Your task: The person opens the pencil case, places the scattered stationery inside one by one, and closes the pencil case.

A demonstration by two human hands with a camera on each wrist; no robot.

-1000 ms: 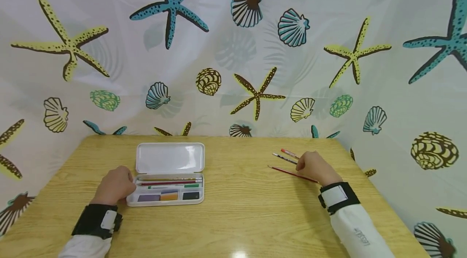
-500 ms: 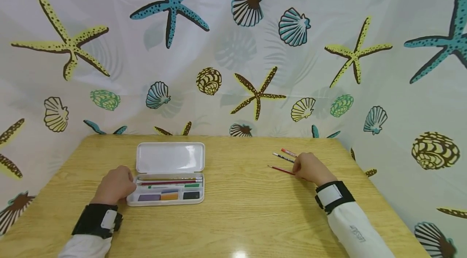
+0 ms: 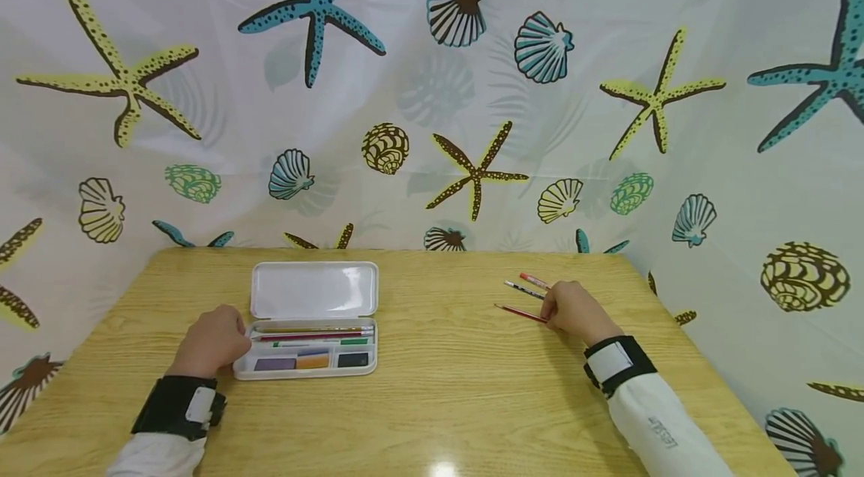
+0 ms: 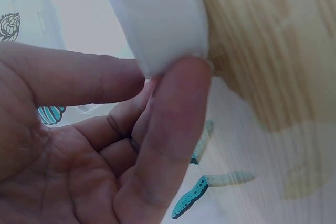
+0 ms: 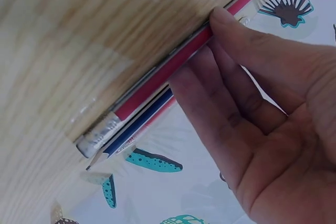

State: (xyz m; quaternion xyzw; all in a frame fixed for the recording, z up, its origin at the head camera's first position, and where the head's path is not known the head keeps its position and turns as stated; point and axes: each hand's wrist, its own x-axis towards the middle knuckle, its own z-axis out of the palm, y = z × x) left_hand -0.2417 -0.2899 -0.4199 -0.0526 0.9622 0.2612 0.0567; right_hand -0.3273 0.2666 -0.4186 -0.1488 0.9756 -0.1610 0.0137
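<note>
At the left of the table lies a white pencil case (image 3: pixel 374 346), its lid (image 3: pixel 313 293) folded back. My left hand (image 3: pixel 212 342) pinches the case's left end between thumb and finger, as the left wrist view shows. On the right side my right hand (image 3: pixel 579 312) holds a red pencil (image 5: pixel 163 80) between thumb and fingers, close over the wood. The pencil's sharpened end points left in the head view; its eraser end is near in the right wrist view. Beyond it lie a dark patterned pencil (image 3: pixel 523 289) and a red-orange one (image 3: pixel 534 281), both partly hidden by the hand.
Inside the case are a yellowish pencil (image 3: pixel 304 330), a dark red pencil (image 3: pixel 310 337) and a green-capped pen (image 3: pixel 354 342). Purple (image 3: pixel 274 364), orange (image 3: pixel 313 362) and black (image 3: pixel 352 360) blocks fill the front compartments. A shell-print curtain (image 3: pixel 405 199) hangs behind the table (image 3: pixel 432 402).
My right hand has shifted slightly left along the red pencil, whose far end is now hidden behind the hand. My left hand stays at the case.
</note>
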